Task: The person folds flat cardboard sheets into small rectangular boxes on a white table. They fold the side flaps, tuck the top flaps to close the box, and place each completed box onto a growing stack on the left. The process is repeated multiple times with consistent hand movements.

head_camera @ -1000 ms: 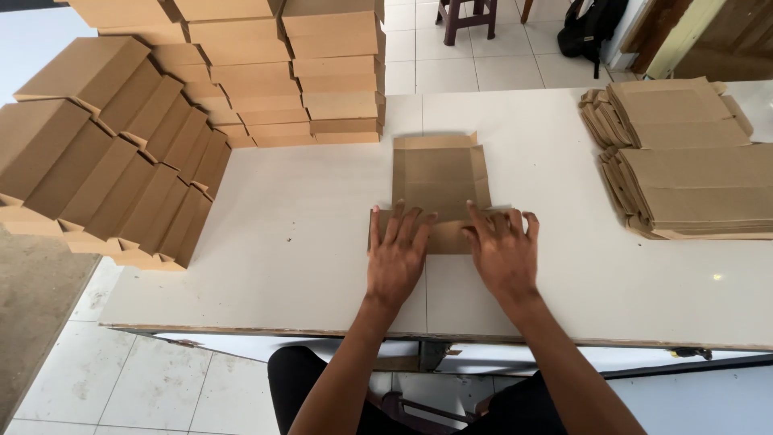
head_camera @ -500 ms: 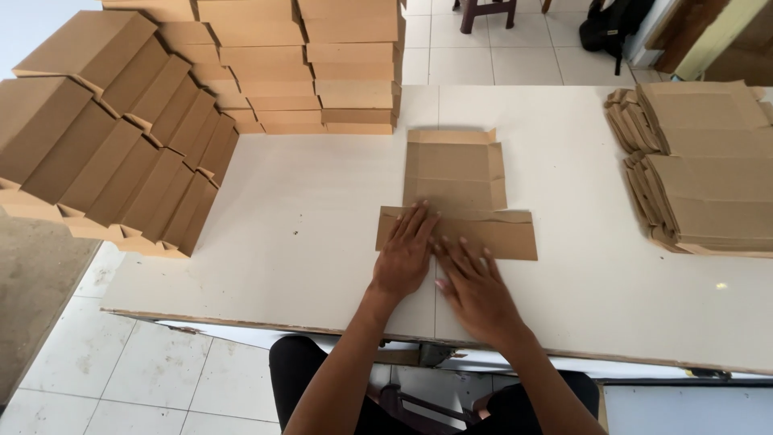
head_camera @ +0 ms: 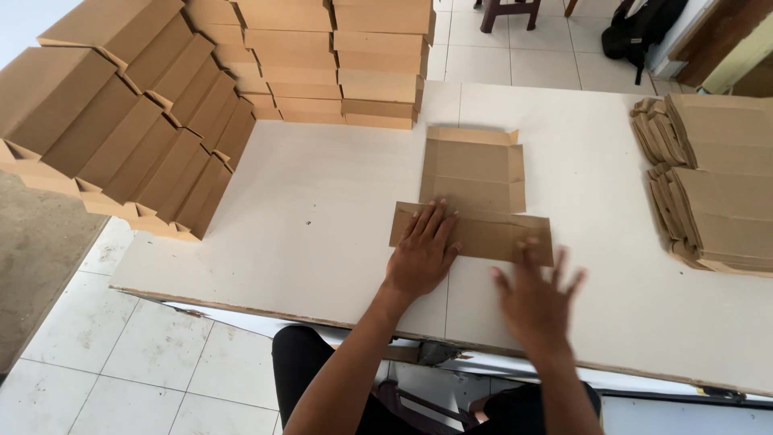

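Left hand (head_camera: 423, 254) is pressing flat, fingers spread and gripping nothing, on the near-left flap of a flat brown cardboard blank (head_camera: 475, 193) that is lying mid-table on the pale work table (head_camera: 322, 209), just beyond the near edge. Right hand (head_camera: 535, 298) is hovering open and blurred at the blank's near-right corner, fingers splayed, holding nothing; whether its fingertips are touching the cardboard cannot be told. Working the crease cleanly looks to call for the left palm pinning the board firmly along the score line while the right hand is sweeping outward along the same fold, keeping both flaps level so the strip is not skewing. Rows of folded brown boxes (head_camera: 121, 121) are leaning along the table's left side, more are standing stacked at the far edge (head_camera: 378, 56), and piles of unfolded blanks (head_camera: 717, 177) are resting well apart at the right. Beyond, a dark bag (head_camera: 644, 32) is sitting on the tiled floor.
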